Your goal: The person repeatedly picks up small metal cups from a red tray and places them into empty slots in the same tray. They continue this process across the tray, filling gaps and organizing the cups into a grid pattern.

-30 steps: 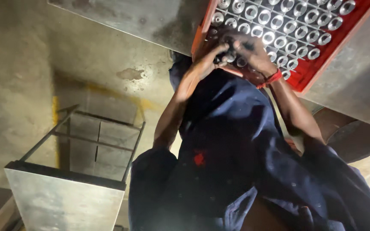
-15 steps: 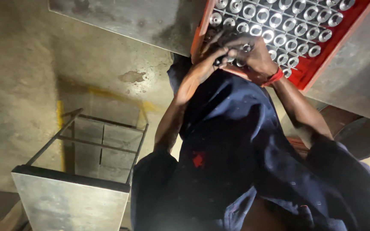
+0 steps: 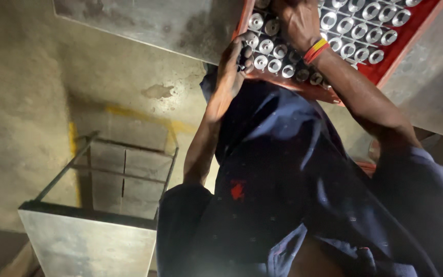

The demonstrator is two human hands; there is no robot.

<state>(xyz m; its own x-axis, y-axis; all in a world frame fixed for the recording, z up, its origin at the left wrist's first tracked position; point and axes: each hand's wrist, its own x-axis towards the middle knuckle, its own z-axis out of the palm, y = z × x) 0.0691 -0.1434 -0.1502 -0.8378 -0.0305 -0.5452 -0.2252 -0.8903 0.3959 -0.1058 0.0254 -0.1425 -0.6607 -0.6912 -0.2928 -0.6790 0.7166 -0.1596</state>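
A red tray holds rows of several round silver metal parts and lies on a grey metal surface. My left hand is at the tray's near edge, with its fingers closed on a small dark metal part. My right hand wears a red and yellow wristband and lies over the parts in the tray. Its fingertips run out of the top of the view, so its grip is hidden. Both arms come out of dark blue sleeves.
A dark metal frame stand with a steel sheet leaning at its front stands at the lower left. It rests on a stained concrete floor with a faded yellow line. My dark blue clothing fills the lower middle and right.
My hands were together at the tray's near edge. Now the right hand has moved further over the tray, while the left stays at the edge with the small part. The view has shifted closer.
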